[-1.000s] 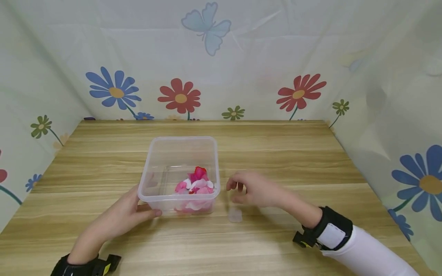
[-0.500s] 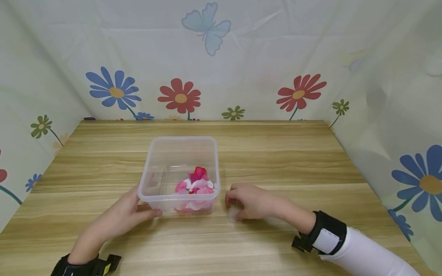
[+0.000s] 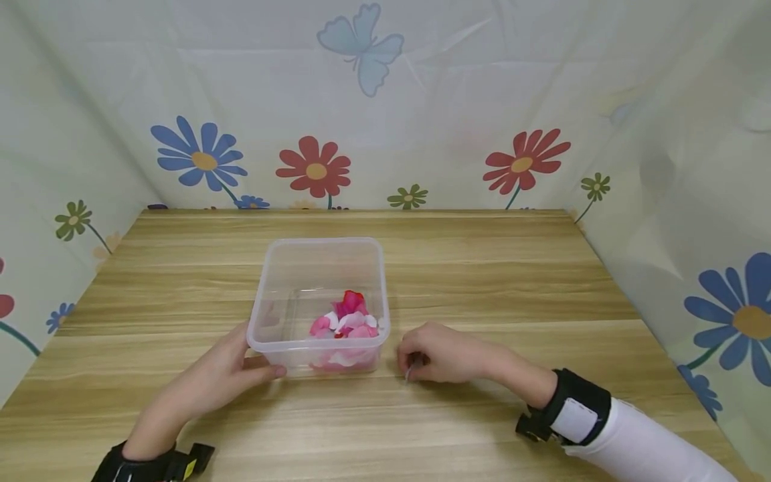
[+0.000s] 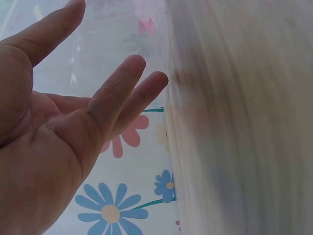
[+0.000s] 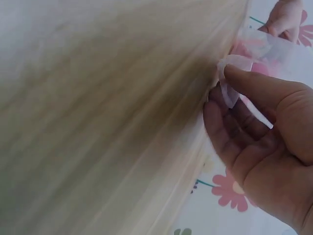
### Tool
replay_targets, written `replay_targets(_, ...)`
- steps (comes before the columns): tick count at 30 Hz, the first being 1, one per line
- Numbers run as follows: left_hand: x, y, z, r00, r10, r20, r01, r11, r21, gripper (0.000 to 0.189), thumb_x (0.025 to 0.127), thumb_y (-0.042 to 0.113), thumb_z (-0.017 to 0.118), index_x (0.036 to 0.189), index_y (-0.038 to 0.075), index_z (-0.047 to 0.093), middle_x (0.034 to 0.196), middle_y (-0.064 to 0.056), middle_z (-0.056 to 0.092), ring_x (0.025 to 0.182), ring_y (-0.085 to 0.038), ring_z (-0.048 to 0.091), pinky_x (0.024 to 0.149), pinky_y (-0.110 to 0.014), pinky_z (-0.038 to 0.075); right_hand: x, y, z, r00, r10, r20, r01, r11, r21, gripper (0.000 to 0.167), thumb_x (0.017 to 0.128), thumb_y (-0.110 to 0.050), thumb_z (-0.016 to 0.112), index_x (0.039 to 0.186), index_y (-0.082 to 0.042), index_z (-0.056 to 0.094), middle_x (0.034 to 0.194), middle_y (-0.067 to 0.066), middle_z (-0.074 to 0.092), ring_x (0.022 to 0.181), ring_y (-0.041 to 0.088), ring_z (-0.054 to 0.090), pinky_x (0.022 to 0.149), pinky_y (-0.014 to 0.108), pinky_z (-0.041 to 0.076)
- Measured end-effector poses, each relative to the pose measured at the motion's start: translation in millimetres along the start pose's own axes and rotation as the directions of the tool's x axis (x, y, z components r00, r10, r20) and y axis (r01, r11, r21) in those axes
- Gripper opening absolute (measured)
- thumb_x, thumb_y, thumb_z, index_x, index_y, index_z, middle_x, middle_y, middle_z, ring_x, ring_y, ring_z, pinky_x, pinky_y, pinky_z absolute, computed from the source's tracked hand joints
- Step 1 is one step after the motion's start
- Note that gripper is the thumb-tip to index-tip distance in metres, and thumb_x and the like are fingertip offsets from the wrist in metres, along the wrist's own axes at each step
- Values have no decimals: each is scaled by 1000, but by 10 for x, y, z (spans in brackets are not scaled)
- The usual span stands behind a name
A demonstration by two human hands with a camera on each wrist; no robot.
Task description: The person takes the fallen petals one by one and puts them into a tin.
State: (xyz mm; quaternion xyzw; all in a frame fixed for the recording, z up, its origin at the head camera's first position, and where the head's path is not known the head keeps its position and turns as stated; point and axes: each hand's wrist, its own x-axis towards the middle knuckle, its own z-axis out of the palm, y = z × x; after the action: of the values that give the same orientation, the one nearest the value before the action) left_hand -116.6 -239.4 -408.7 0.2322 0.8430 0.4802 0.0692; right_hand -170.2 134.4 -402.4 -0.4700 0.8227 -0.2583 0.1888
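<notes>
A clear plastic box (image 3: pixel 318 346) stands on the wooden table, its top uncovered. Pink, white and red petals (image 3: pixel 349 325) lie heaped inside, toward its right side. My left hand (image 3: pixel 219 375) rests against the box's near left corner, thumb along the front and the other fingers behind the side wall; those fingers look fairly straight in the left wrist view. Just right of the box, low over the table, my right hand (image 3: pixel 442 355) pinches a pale, translucent petal (image 5: pixel 229 95) between thumb and fingertips. Part of that petal is hidden by the fingers.
The wooden tabletop (image 3: pixel 482 268) reaches back to a white curtain (image 3: pixel 446 80) printed with flowers and a butterfly. Similar cloth hangs along both sides. Each wrist wears a black strap (image 3: pixel 581 408) with a small camera.
My right hand has come down onto the pale petal that lay on the table and now pinches it on edge. The box and left hand have shifted slightly right.
</notes>
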Motion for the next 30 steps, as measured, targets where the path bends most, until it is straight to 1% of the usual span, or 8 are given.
replay_targets(5, 11, 6, 17, 1000, 13, 4, -13, 1000, -10, 87, 90, 8, 80, 160, 10, 28, 151, -22, 44, 130, -40, 51, 98, -47, 52, -80, 38, -117, 999, -13, -40, 15, 998, 63, 15, 91, 1, 75, 89, -14, 73, 88, -9, 69, 82, 3, 62, 75, 24, 56)
replay_targets(8, 17, 5, 27, 1000, 14, 11, -14, 999, -34, 82, 91, 8, 80, 158, 8, 32, 148, -23, 47, 130, -41, 51, 98, -44, 53, -131, 36, -247, 994, -9, -107, 18, 996, 84, 15, 92, 4, 74, 91, -11, 74, 90, -7, 70, 84, 5, 63, 77, 26, 58)
replay_targets(11, 29, 6, 37, 1000, 9, 19, -8, 999, -47, 80, 91, 7, 80, 157, 9, 34, 147, -22, 48, 130, -41, 51, 98, -43, 52, -181, 7, -391, 981, 2, -196, 13, 997, 74, 12, 92, 3, 75, 93, -9, 75, 92, -2, 72, 84, 7, 65, 77, 28, 59)
replay_targets(16, 62, 20, 65, 1000, 10, 29, -10, 1000, -24, 80, 91, 9, 80, 157, 10, 34, 148, -21, 49, 132, -40, 50, 100, -47, 51, -232, -92, -579, 944, 44, -326, -26, 998, 59, 15, 90, 1, 78, 94, -13, 77, 95, -2, 74, 85, 9, 66, 75, 32, 60)
replay_targets(19, 75, 27, 85, 999, 10, 35, -9, 1000, -28, 75, 91, 11, 80, 153, 6, 39, 144, -22, 51, 131, -42, 50, 98, -43, 53, -228, -146, -630, 921, 28, -389, -3, 998, 63, 18, 88, 4, 79, 94, -12, 77, 94, -4, 73, 86, 11, 67, 75, 32, 61)
replay_targets(22, 83, 32, 105, 999, 22, 28, -22, 1000, -12, 70, 91, 13, 80, 149, 3, 42, 141, -22, 53, 131, -42, 50, 97, -43, 53, -210, -186, -649, 889, 11, -457, 30, 996, 82, 21, 86, 8, 79, 94, -12, 77, 94, -5, 73, 87, 12, 69, 75, 31, 61)
replay_targets(26, 112, 49, 143, 999, 42, 26, -43, 999, 18, 70, 91, 12, 80, 150, 5, 43, 141, -21, 54, 131, -39, 50, 98, -45, 52, -183, -234, -651, 843, 7, -538, 58, 993, 104, 21, 86, 8, 79, 95, -11, 78, 96, -5, 74, 89, 13, 70, 75, 31, 62)
replay_targets(30, 149, 61, 191, 998, 58, 36, -58, 998, 2, 71, 91, 8, 80, 150, 6, 42, 142, -22, 52, 132, -40, 50, 99, -43, 52, -140, -302, -664, 819, 2, -574, 68, 993, 99, 21, 86, 8, 79, 95, -11, 78, 97, -4, 74, 90, 13, 70, 75, 30, 61)
